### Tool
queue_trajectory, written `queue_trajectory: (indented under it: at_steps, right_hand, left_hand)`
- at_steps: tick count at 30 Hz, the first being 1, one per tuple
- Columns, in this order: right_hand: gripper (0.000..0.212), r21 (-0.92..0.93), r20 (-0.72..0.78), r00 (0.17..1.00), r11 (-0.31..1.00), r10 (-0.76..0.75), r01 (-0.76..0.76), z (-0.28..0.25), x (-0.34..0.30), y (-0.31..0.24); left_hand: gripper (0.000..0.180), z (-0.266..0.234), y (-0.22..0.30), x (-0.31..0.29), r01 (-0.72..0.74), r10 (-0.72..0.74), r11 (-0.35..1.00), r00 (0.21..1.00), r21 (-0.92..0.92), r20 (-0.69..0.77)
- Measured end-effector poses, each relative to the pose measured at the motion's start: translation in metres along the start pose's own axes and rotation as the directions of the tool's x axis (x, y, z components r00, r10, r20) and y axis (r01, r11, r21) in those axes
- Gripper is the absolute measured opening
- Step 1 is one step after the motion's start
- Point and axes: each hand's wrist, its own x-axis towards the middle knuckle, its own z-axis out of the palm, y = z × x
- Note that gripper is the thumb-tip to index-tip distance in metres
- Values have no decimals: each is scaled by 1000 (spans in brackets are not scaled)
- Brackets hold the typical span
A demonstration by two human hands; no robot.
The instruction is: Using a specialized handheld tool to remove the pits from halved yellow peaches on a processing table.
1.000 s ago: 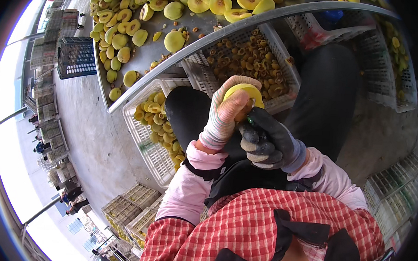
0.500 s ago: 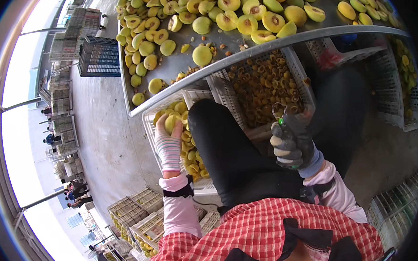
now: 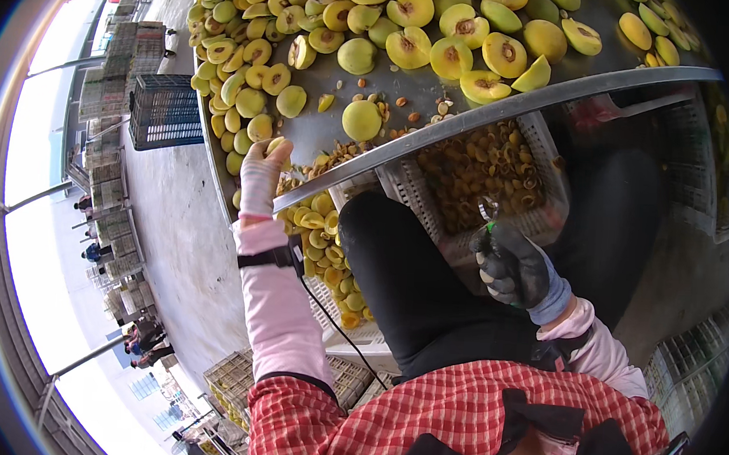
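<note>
My left hand [image 3: 262, 173], in a striped knit glove with bare fingertips, is at the table's near left edge. Its fingers are closed on a yellow peach [image 3: 278, 147], mostly hidden by the hand. A dark grey glove covers my right hand [image 3: 513, 264], which is wrapped round a pitting tool [image 3: 489, 213] with a green handle and a curved metal loop at its tip. That tool is held up over my lap. On the metal table [image 3: 327, 147] lie several halved and whole yellow-green peaches [image 3: 408, 47], with loose pits [image 3: 413, 117] near the rim.
Below the table rim, a white crate [image 3: 316, 295] holds hollowed peach halves. Another crate [image 3: 549, 167] between my knees contains brownish scraps. A dark blue crate [image 3: 169, 110] stands beyond the table's left side. Stacked crates and people are farther left. A thin cable [image 3: 335, 325] hangs from my left wrist.
My left hand has moved up from the crate of peach halves to the table edge, where it grips a peach. My right hand has shifted slightly down, still holding the tool.
</note>
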Motion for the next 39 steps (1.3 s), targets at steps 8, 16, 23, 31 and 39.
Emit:
queue_trajectory:
  at_steps: [8,16,23,31,39]
  right_hand:
    - [24,-512,-167,953,848,-254,137,53,34,11]
    - [25,-923,233,668,57,-707,382,38,18,33]
    - [28,-863,338,632,38,-698,504,38,0,43]
    - [33,-534,1,949,802,-316,267,46,-22,40]
    - [42,75,102,978,979,183,-191,23,-21,35]
  left_hand:
    - [69,137,99,-177,252,86,428,945,-868,317]
    - [51,156,107,-220,136,30,379,987,-915,159]
    - [34,158,123,-237,-18,89,622,995,-783,49]
    - [27,156,120,-238,-155,273,773,957,-615,102]
    - [23,162,100,-213,-677,700,700,714,-225,30]
